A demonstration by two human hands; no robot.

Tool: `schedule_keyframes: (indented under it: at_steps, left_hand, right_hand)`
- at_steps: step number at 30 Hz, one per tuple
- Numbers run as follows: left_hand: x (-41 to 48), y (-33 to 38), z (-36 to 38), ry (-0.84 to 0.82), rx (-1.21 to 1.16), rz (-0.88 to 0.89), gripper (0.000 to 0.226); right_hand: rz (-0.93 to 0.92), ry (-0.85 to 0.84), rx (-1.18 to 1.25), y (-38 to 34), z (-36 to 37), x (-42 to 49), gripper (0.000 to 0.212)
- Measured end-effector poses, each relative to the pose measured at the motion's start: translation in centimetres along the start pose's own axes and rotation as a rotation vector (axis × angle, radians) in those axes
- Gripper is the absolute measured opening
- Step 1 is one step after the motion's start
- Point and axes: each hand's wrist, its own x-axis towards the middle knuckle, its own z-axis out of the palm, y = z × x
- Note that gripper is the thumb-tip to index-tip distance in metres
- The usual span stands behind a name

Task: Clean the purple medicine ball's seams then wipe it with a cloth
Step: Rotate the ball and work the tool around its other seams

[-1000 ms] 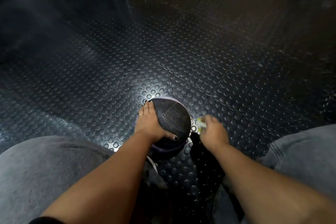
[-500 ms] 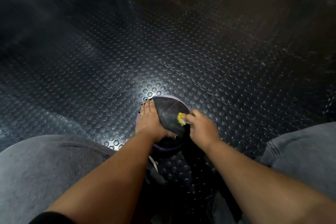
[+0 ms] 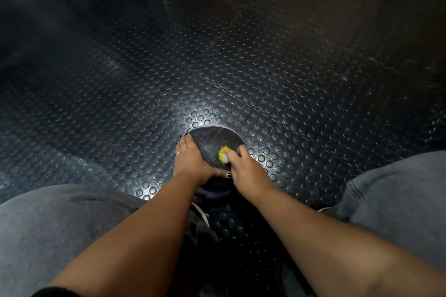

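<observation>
The medicine ball (image 3: 212,142), dark textured with purple bands and thin seams, sits on the studded floor between my knees. My left hand (image 3: 190,161) lies flat over its left side, fingers straight, thumb wrapped along the near edge. My right hand (image 3: 246,168) grips a small brush with yellow bristles (image 3: 224,152) and holds the bristles against the ball's right-hand top surface. The brush handle is hidden inside my fist. No cloth shows in view.
Black rubber floor (image 3: 217,67) with raised round studs stretches all around, with tile joints running diagonally. My grey-trousered knees fill the lower left (image 3: 48,236) and right (image 3: 398,195) corners. A bright light patch falls on the floor just beyond the ball.
My right hand came in from the floor at the ball's right and set the yellow brush on the ball. My left hand stayed on the ball's left side.
</observation>
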Motion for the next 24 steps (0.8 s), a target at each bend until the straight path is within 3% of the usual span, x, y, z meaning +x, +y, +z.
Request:
schedule_keyframes:
  at_steps: [5,7,9,11,14,16,21,24]
  left_hand:
    - [0.6,-0.4,-0.2,-0.013,-0.077,-0.032,0.161]
    - [1.8,-1.2,-0.7,-0.019,-0.191,-0.065,0.158]
    - [3.2,-2.2,-0.7,-0.003,-0.365,-0.110,0.138]
    - [3.3,-2.1,-0.8,0.012,-0.387,-0.122,0.105]
    - [3.0,-1.6,-0.5,0.095,-0.311,-0.108,0.076]
    - [3.1,-1.5,-0.1,0.098,-0.294,-0.122,0.072]
    - [3.0,-1.0,0.5,0.114,-0.252,-0.114,0.081]
    - [2.9,-1.0,0.5,0.097,-0.251,-0.129,0.089]
  right_hand:
    - [0.379,-0.116,0.049,4.7,0.5,-0.8,0.032]
    - [0.492,-0.044,0.100,5.4,0.2,-0.4,0.028]
    - [0.456,0.112,0.181,3.9,-0.7,1.1,0.027]
    - [0.278,0.205,0.211,1.1,-1.7,3.3,0.030]
    - [0.048,0.181,0.147,-1.7,-1.9,4.9,0.030]
    - [0.031,0.167,0.119,-1.5,-0.9,4.7,0.031]
    - [0.217,0.181,0.122,0.8,-0.3,4.0,0.037]
    - [0.385,-0.031,0.004,4.8,-0.2,3.0,0.030]
